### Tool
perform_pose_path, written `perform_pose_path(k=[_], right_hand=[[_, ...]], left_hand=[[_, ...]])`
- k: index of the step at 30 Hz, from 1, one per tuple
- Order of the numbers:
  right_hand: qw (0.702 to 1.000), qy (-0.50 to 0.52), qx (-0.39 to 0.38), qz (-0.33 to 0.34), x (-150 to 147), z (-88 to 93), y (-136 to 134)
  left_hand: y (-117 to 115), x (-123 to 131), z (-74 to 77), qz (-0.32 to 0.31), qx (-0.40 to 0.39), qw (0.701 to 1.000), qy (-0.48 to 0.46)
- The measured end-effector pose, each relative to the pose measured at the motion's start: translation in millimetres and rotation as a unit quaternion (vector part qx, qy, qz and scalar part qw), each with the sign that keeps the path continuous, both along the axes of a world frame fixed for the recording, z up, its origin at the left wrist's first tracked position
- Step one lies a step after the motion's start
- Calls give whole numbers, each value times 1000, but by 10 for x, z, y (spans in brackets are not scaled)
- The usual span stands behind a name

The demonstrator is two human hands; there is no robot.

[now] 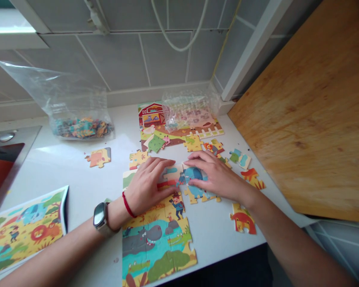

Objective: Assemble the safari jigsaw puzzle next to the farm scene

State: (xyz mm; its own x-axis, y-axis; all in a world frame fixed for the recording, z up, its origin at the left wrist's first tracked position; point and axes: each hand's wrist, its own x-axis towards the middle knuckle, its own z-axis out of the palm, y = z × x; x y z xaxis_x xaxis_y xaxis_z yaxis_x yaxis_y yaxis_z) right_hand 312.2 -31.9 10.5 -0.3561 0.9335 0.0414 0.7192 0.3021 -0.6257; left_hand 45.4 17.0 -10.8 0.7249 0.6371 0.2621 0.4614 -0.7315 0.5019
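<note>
A partly joined safari jigsaw [155, 247] with a hippo lies on the white counter [62, 167] in front of me. My left hand [149, 183] lies flat on its upper part, fingers stretched out over the pieces. My right hand [215, 175] rests flat on the blue elephant piece [194, 187], pressing it beside the joined section. A watch and a red string sit on my left wrist. Loose pieces lie around: a lion piece [242, 218], an orange piece [253, 178] and a yellow piece [99, 157].
A second farm jigsaw [155, 119] lies behind, half under a crumpled clear bag [191, 107]. A plastic bag of pieces [77, 127] stands at the back left. A picture sheet [24, 227] lies at the left. A wooden board [311, 103] leans at the right. A sink [2, 159] is far left.
</note>
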Motion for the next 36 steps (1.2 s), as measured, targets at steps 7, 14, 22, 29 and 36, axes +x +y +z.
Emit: perform_pose_path(k=[7, 14, 22, 29, 36], right_hand=[[1000, 6, 7, 3, -1, -6, -4], [1000, 12, 6, 1, -2, 5, -1], [1000, 10, 3, 4, -2, 10, -3], [1000, 6, 4, 6, -4, 6, 0], [999, 0, -11, 37, 54, 58, -17]], left_hand=[[-59, 74, -23, 22, 18, 1000, 7], [-89, 80, 1, 24, 34, 999, 12], [-87, 83, 10, 29, 20, 999, 11], [-107, 80, 2, 37, 6, 999, 15], [-137, 95, 30, 41, 10, 999, 25]])
